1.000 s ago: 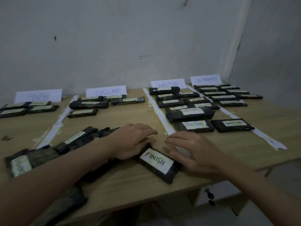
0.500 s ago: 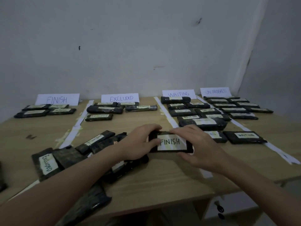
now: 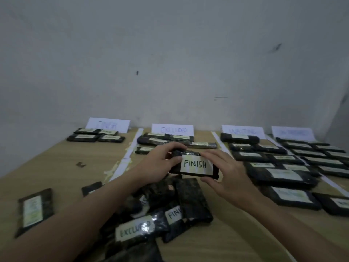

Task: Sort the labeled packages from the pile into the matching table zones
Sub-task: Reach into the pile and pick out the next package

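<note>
A bare, dim room used as a makeshift sorting station: plain scuffed wall [image 3: 170, 63], wooden tabletop [image 3: 62, 167] split by tape strips [image 3: 130, 148], handwritten zone signs [image 3: 172, 129].

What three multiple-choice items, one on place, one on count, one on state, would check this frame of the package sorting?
1. Where does the FINISH sign stand?
A. far left of the table's back edge
B. far right
C. between WAITING and the last sign

2. How many packages lie in the FINISH zone?
A. one
B. four
C. nine

3. What state is the FINISH package in?
A. flat in the pile
B. held up in both hands
C. lying in its zone

Answers: 1 A, the sign is leftmost against the wall. 2 B, two rows of two show there. 3 B, the left hand and right hand grip its ends above the pile.
</note>
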The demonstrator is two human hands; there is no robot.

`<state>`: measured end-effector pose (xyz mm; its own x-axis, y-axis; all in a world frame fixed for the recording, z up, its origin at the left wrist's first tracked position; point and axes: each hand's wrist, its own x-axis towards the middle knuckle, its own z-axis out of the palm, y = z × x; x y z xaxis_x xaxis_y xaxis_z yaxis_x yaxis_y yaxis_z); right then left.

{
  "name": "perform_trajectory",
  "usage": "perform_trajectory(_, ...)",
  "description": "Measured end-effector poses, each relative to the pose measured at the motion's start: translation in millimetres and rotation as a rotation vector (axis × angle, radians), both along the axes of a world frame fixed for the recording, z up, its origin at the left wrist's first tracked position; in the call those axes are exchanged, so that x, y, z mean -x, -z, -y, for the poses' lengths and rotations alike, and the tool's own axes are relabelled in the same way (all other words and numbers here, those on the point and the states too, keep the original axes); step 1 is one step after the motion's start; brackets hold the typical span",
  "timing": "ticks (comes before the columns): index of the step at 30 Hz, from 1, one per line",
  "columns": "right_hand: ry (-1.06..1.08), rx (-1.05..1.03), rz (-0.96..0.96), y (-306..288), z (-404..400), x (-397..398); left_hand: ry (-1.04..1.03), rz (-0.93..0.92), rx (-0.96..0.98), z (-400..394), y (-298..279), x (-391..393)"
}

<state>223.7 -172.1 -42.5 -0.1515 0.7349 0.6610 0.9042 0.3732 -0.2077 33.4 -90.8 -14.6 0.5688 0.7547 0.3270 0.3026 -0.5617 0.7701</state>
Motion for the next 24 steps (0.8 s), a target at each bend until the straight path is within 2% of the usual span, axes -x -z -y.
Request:
perform_trajectory(6, -0.076, 0.014, 0.201, -7, -69, 61, -0.146, -0.131, -0.151, -42, -1, 77)
perform_trajectory(10, -0.156, 0.058, 0.238, -6, -119, 108, -0.293, -0.194, -0.157, -76, 4, 138)
perform_trajectory(15, -0.209, 0.162, 0.204, -6, -180, 166, -0.497, -0.186, -0.089, -111, 24, 213)
perform_trajectory(21, -0.222, 0.365, 0.259, 8, -252, 239, -0.496, -0.468, -0.071, -131, 58, 283)
perform_trajectory(24, -0.233, 0.415, 0.241, 14, -282, 271, -0.473, -0.475, -0.122, -134, 76, 298)
